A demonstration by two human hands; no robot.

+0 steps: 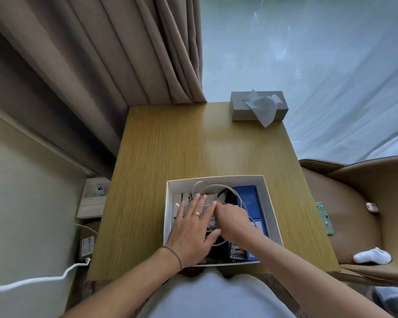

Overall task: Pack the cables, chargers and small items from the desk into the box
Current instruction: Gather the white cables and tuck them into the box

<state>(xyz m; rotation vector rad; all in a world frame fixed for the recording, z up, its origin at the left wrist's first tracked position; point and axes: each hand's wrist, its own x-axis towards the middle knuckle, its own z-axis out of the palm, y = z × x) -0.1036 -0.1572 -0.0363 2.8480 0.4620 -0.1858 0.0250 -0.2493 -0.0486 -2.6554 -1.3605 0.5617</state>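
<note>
Wooden desk [170,145] by curtain [101,53]; left hand [191,228] flat, right hand [233,222] curled, grip unclear, in box [268,203].

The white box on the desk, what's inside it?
The box holds pale looped cables, white chargers and a blue pack. The left hand and right hand cover the middle.

Both hands cover most of the box [268,204] contents

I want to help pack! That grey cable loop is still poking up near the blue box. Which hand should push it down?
Probably the right hand. It sits beside the cable loop and the blue box, while the left hand lies flat on the cables at the white box's left side.
</note>
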